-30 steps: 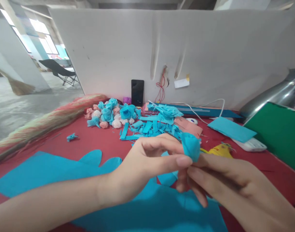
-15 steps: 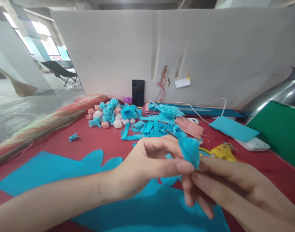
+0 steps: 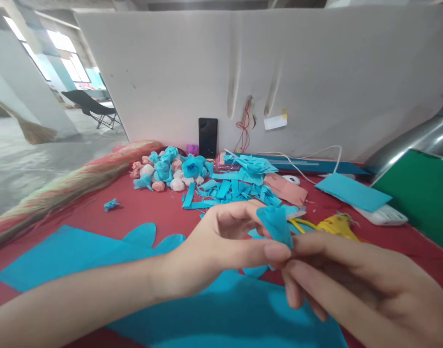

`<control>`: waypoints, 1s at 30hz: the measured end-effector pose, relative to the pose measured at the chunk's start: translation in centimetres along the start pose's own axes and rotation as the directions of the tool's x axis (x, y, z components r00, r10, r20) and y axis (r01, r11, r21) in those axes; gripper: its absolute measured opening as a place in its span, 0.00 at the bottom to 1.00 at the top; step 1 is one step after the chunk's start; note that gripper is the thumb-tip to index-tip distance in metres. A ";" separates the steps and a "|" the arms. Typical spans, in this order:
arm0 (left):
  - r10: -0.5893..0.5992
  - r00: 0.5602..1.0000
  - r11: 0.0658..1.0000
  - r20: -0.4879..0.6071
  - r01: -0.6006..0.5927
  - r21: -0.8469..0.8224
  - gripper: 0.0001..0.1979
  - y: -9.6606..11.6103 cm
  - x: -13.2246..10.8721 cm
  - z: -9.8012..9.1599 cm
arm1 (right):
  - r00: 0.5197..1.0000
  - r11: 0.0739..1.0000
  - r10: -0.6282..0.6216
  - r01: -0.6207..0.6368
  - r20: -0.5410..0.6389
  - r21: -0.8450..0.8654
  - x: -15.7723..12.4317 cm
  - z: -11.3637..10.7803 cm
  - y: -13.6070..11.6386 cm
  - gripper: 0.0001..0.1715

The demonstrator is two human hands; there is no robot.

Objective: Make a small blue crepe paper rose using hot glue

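Note:
Between both hands is a small blue paper flower [image 3: 277, 223], rolled into a bud and tilted to the left. My left hand [image 3: 230, 237] pinches it with the thumb in front and the index finger behind. The fingertips of my right hand [image 3: 337, 270] close on its narrow lower end, close beside the left thumb. Below the hands lies a large blue paper sheet [image 3: 221, 314] on the red tabletop [image 3: 94, 212]. Rounded blue paper petals [image 3: 139, 236] rest at the left, on another sheet. The bud's base is hidden by my fingers.
Finished paper flowers [image 3: 163, 170] are heaped at the back left. Blue paper strips [image 3: 232, 188] lie mid-table. A yellow glue gun [image 3: 337, 227], a white power bank [image 3: 382, 215] and a green board [image 3: 420, 195] are at the right. A black phone [image 3: 207, 137] leans on the back panel.
The blue paper flower has tipped to the left and turned between my fingers. Both hands stay close together, with the right fingers shifted slightly around its base.

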State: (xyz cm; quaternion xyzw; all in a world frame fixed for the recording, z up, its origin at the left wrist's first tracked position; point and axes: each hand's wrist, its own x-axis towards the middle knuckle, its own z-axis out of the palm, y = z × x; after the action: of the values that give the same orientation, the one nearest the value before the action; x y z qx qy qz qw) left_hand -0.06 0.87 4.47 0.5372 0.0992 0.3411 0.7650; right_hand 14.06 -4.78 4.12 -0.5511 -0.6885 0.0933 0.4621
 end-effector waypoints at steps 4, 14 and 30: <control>0.060 0.998 0.998 0.033 -0.061 0.033 0.05 0.0 -0.1 -0.2 | 0.999 0.999 -0.026 0.024 -0.044 -0.039 -0.2 0.1 0.1 0.20; 0.199 0.979 0.960 0.038 -0.203 0.194 0.02 0.3 -0.1 -0.2 | 0.987 0.993 -0.076 0.062 -0.144 -0.102 -1.2 -0.2 -0.1 0.17; 0.151 0.982 0.893 0.111 -0.184 0.410 0.04 0.8 -0.3 -0.9 | 0.980 0.981 -0.189 0.191 -0.055 0.029 -1.1 -1.6 -2.1 0.15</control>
State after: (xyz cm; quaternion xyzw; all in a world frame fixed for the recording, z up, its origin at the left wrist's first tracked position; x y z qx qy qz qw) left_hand -1.03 1.53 4.73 0.7078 0.0941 0.3558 0.6030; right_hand 13.80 -7.13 5.78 -0.4769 -0.7242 0.0463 0.4960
